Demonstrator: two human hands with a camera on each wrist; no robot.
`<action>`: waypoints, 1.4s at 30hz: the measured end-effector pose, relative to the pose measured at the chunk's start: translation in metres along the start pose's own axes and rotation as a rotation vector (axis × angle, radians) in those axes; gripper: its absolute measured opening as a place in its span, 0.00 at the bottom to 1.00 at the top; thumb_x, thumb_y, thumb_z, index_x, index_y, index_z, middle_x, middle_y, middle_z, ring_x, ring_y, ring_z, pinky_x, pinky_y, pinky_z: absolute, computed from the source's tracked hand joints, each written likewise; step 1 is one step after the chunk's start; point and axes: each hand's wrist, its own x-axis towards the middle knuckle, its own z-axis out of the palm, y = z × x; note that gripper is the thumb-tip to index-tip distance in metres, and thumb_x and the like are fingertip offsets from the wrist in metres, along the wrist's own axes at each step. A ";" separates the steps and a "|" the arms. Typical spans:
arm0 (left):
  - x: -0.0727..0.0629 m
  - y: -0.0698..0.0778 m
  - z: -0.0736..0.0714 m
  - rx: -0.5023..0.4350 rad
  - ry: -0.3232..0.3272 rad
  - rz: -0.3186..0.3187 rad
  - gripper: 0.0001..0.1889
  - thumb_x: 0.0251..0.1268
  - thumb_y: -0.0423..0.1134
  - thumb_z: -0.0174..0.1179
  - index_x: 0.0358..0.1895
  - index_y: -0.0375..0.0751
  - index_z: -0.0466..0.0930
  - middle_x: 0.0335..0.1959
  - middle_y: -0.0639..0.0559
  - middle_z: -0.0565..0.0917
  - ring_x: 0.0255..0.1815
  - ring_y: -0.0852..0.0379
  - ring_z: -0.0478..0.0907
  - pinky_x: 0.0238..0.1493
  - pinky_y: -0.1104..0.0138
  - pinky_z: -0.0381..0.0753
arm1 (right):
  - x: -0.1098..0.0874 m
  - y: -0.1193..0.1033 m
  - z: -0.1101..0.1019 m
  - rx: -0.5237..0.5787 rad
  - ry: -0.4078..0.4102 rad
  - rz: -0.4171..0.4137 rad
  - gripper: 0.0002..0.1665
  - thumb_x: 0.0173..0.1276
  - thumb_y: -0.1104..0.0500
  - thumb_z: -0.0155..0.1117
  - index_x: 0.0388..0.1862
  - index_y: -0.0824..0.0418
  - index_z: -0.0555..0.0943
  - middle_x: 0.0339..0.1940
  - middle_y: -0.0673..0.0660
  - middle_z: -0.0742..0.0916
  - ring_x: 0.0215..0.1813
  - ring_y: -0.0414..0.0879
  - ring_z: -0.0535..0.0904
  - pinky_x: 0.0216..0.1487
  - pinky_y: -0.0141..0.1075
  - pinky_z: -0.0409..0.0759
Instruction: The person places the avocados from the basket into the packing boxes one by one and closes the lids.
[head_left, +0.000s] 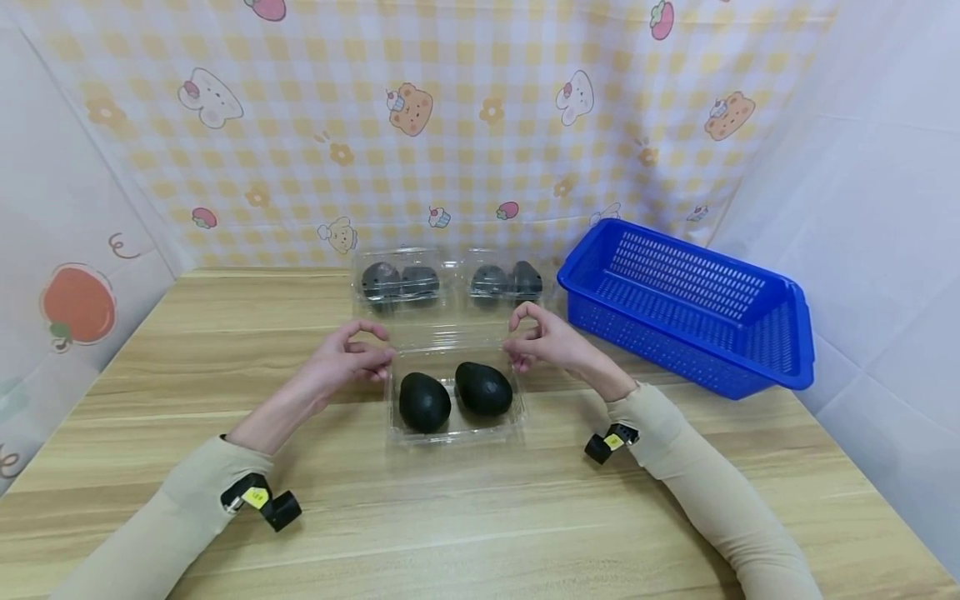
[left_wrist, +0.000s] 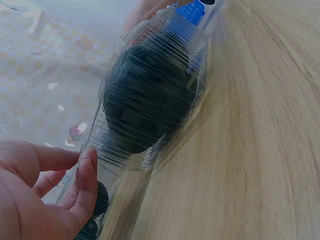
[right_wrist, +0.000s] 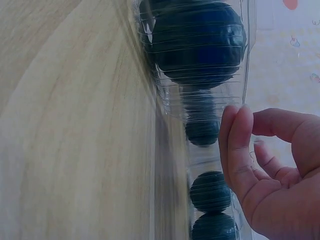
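Observation:
A clear plastic clamshell container [head_left: 457,437] stands on the table with its lid side toward the back. Two dark avocados [head_left: 424,402] lie side by side in its near half. At the container's left edge, my left hand [head_left: 348,354] pinches the thin plastic rim between thumb and finger, as the left wrist view shows close up. Opposite it, my right hand [head_left: 547,340] has thumb and fingertips together on the right edge. The ribbed plastic wall [left_wrist: 155,95] covers an avocado in the left wrist view.
Behind, two more clear containers [head_left: 405,253] hold dark avocados [head_left: 381,282]. A blue perforated basket [head_left: 675,342] stands at the back right, beyond my right hand. The wooden table [head_left: 480,525] meets a checked cloth [head_left: 480,175] at its back edge.

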 end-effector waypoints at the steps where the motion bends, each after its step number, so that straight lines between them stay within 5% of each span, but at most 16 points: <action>1: 0.000 0.000 0.000 0.002 0.002 0.001 0.21 0.71 0.27 0.60 0.61 0.27 0.63 0.39 0.41 0.87 0.31 0.59 0.83 0.40 0.67 0.85 | 0.000 0.000 0.000 0.001 0.000 -0.003 0.15 0.71 0.73 0.61 0.49 0.64 0.65 0.26 0.61 0.85 0.25 0.47 0.82 0.31 0.37 0.86; 21: 0.002 -0.002 0.000 0.007 0.054 0.031 0.13 0.69 0.25 0.60 0.51 0.31 0.69 0.33 0.47 0.85 0.30 0.59 0.83 0.38 0.68 0.85 | 0.001 0.003 0.003 -0.003 0.020 -0.070 0.10 0.72 0.74 0.59 0.46 0.68 0.69 0.30 0.66 0.86 0.26 0.45 0.82 0.32 0.36 0.85; 30: 0.003 -0.004 -0.001 0.008 0.068 0.047 0.15 0.71 0.26 0.59 0.55 0.27 0.68 0.35 0.44 0.85 0.31 0.60 0.83 0.40 0.66 0.85 | 0.004 0.007 0.006 -0.042 0.071 -0.079 0.08 0.73 0.72 0.59 0.47 0.69 0.71 0.29 0.61 0.86 0.27 0.46 0.82 0.33 0.37 0.85; 42: 0.003 -0.004 -0.003 0.016 0.070 0.065 0.17 0.71 0.28 0.61 0.57 0.27 0.68 0.39 0.42 0.85 0.34 0.59 0.83 0.43 0.66 0.86 | 0.003 0.006 0.007 -0.036 0.111 -0.080 0.10 0.73 0.71 0.60 0.49 0.67 0.71 0.34 0.67 0.87 0.30 0.46 0.83 0.36 0.36 0.84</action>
